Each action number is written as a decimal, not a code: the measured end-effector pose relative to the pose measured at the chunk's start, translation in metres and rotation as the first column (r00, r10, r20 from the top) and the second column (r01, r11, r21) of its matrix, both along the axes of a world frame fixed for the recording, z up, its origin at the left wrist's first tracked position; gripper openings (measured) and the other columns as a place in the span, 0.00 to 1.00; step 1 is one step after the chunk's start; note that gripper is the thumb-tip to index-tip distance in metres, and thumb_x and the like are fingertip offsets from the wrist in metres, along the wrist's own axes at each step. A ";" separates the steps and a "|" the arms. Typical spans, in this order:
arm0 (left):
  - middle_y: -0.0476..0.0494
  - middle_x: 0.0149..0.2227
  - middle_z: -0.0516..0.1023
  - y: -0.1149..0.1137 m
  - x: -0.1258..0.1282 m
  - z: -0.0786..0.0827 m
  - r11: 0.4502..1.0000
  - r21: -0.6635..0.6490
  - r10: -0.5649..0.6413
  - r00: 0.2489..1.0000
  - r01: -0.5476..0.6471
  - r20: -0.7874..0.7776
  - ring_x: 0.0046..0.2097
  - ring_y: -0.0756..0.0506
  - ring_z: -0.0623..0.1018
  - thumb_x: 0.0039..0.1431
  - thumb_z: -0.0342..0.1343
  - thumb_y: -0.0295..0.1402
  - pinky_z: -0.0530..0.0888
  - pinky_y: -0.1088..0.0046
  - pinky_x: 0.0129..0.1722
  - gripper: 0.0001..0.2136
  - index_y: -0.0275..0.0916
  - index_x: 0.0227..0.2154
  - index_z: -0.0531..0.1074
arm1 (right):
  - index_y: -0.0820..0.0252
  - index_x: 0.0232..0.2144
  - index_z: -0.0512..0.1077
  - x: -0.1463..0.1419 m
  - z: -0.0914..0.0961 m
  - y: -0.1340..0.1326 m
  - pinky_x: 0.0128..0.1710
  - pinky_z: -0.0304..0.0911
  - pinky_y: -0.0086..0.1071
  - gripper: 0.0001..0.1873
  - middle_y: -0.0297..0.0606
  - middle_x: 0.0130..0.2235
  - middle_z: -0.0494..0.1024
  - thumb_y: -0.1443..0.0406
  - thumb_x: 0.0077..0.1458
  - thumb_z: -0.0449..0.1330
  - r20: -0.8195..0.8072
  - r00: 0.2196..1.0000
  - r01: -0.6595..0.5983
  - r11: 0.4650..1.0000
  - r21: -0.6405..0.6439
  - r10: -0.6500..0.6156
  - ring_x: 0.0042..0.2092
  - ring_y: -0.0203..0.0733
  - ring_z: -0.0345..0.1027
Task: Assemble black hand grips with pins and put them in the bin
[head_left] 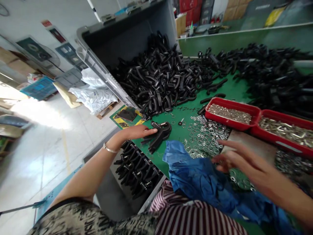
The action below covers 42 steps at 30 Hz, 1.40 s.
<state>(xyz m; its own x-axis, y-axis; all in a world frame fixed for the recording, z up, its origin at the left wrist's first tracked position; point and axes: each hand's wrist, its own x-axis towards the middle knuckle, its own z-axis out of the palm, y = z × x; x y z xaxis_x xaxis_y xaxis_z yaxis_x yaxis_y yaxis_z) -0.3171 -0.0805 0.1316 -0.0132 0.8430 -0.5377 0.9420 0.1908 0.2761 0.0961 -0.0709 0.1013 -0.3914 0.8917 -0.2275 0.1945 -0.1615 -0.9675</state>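
Note:
My left hand (137, 132) lies flat with fingers stretched out, its fingertips resting on a black plastic tool (158, 133) that sits at the near left edge of the green table (186, 114). My right hand (238, 160) hovers with fingers spread over a scatter of small metal rings (204, 137) and a crumpled blue cloth (200, 178); it holds nothing.
A large heap of black plastic parts (166, 75) spills from a tipped grey bin (102, 58) onto the table. Two red trays (231, 112) of metal pieces stand at right. A grey crate of assembled black tools (137, 169) sits below the table edge.

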 end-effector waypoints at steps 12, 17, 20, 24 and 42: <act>0.36 0.54 0.76 0.011 -0.011 -0.029 0.962 -0.132 0.273 0.864 -0.239 0.423 0.53 0.38 0.75 0.57 0.40 0.67 0.72 0.64 0.51 0.39 0.37 0.52 0.75 | 0.59 0.54 0.65 -0.242 -0.063 0.020 0.49 0.69 0.50 0.32 0.50 0.45 0.78 0.41 0.63 0.47 -0.344 0.937 -0.212 0.880 -0.424 0.060 0.45 0.48 0.75; 0.34 0.41 0.80 -0.028 -0.001 -0.037 0.913 0.236 0.237 0.903 -0.333 0.357 0.44 0.38 0.78 0.60 0.38 0.65 0.74 0.61 0.48 0.39 0.32 0.40 0.77 | 0.57 0.62 0.57 -0.242 -0.059 0.013 0.53 0.67 0.46 0.37 0.45 0.53 0.74 0.42 0.60 0.53 -0.284 0.949 -0.162 0.985 -0.066 0.137 0.53 0.48 0.70; 0.32 0.50 0.76 -0.058 0.005 -0.053 0.742 0.558 0.151 0.904 -0.371 0.401 0.53 0.36 0.74 0.62 0.43 0.60 0.70 0.57 0.56 0.34 0.32 0.50 0.72 | 0.55 0.68 0.49 -0.233 -0.051 0.015 0.60 0.60 0.46 0.42 0.46 0.61 0.67 0.43 0.60 0.54 -0.253 0.933 -0.183 0.944 0.276 0.255 0.58 0.48 0.65; 0.31 0.56 0.72 -0.086 0.012 -0.102 0.627 0.721 -0.077 0.897 -0.295 0.434 0.61 0.34 0.68 0.63 0.42 0.59 0.62 0.51 0.63 0.32 0.35 0.53 0.71 | 0.51 0.63 0.62 -0.230 -0.049 0.029 0.64 0.53 0.47 0.35 0.41 0.62 0.68 0.41 0.65 0.40 -0.169 0.941 -0.190 0.869 0.456 0.294 0.61 0.48 0.61; 0.45 0.51 0.80 -0.062 0.020 -0.137 0.842 0.533 -0.348 0.672 -0.082 0.654 0.54 0.41 0.77 0.59 0.60 0.43 0.71 0.64 0.59 0.18 0.42 0.49 0.77 | 0.57 0.25 0.71 -0.276 -0.053 0.031 0.38 0.65 0.35 0.33 0.33 0.25 0.74 0.37 0.57 0.48 -0.220 0.972 0.089 0.996 0.032 -0.079 0.30 0.40 0.68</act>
